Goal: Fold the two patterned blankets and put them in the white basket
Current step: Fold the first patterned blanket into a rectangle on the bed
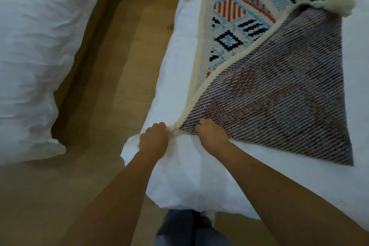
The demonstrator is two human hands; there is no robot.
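- The left hand closed on the blanket's near corner; fingertips hidden.
- The right hand pressed flat on it.
- Blanket lay diagonally folded on the bed, running from near-left corner toward the far edge.

Both forearms are bare — no sleeves, watch or rings show. Grey-blue trousers cover the legs below.
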